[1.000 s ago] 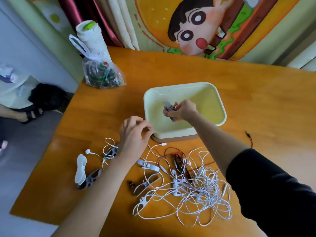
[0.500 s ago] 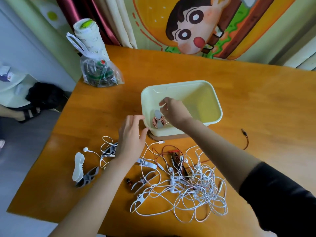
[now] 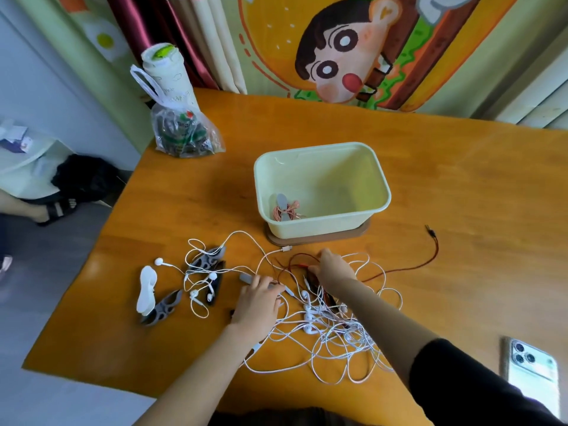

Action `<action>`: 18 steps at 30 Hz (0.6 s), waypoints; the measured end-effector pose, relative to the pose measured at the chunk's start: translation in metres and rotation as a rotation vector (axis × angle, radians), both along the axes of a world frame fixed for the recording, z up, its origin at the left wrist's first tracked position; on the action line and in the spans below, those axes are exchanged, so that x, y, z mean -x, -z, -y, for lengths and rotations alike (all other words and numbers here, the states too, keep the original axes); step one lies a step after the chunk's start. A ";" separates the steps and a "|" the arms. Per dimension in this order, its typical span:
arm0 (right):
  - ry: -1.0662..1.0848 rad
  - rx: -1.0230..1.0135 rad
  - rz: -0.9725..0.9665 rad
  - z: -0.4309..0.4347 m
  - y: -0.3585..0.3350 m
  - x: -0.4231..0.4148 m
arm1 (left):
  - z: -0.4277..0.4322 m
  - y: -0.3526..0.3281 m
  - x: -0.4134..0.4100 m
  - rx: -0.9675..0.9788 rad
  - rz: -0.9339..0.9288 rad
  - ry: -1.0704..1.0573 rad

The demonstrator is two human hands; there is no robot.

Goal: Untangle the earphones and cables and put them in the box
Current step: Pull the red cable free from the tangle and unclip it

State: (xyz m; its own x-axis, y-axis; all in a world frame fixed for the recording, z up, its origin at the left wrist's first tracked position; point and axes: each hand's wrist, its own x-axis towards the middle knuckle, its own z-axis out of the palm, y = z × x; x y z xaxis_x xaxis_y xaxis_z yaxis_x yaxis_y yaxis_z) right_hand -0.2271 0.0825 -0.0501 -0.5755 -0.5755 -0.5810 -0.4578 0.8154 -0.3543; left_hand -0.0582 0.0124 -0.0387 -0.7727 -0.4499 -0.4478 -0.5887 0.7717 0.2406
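One coiled pink cable (image 3: 287,211) is in the pale-green plastic box (image 3: 310,229). Left hand (image 3: 258,305) lies flat on the white earphone tangle (image 3: 335,342); right hand (image 3: 333,269) grip unclear.

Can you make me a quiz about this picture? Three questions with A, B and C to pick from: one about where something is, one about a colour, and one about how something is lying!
1. Where is the wound copper cable?
A) in the box
B) on the floor
C) on a chair

2. What colour is the big earphone tangle?
A) black
B) white
C) blue

3. How does the phone lie?
A) standing on its edge
B) flat, back up
C) flat, screen up

Answers:
1 A: it rests on the box's bottom, near the left wall.
2 B: its looping wires and buds are white.
3 B: its camera lenses face up.
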 end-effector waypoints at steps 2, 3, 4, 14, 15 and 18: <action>-0.026 -0.013 0.040 0.000 -0.001 0.002 | -0.002 0.002 -0.001 -0.005 0.003 0.004; -0.046 -0.009 0.046 -0.001 -0.004 0.003 | -0.002 0.003 -0.002 -0.009 0.002 0.005; -0.058 0.004 0.047 -0.002 -0.007 0.005 | -0.002 0.003 -0.001 -0.017 0.001 0.003; -0.056 0.572 0.070 -0.013 -0.127 0.011 | 0.004 -0.023 0.016 -0.249 -0.356 -0.292; -0.076 0.608 0.049 -0.014 -0.141 0.010 | 0.003 -0.034 0.022 -0.323 -0.470 -0.326; -0.141 0.680 -0.012 -0.015 -0.177 0.007 | -0.002 -0.072 0.048 -0.533 -0.729 -0.255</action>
State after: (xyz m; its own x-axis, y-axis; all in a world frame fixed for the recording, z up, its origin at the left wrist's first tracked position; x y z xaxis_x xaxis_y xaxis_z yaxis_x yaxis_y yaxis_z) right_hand -0.2344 0.0974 0.1265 -0.4727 -0.8793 -0.0587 -0.5498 0.3463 -0.7601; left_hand -0.1058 0.0144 0.0333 -0.8503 -0.5189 -0.0874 -0.2893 0.3222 0.9014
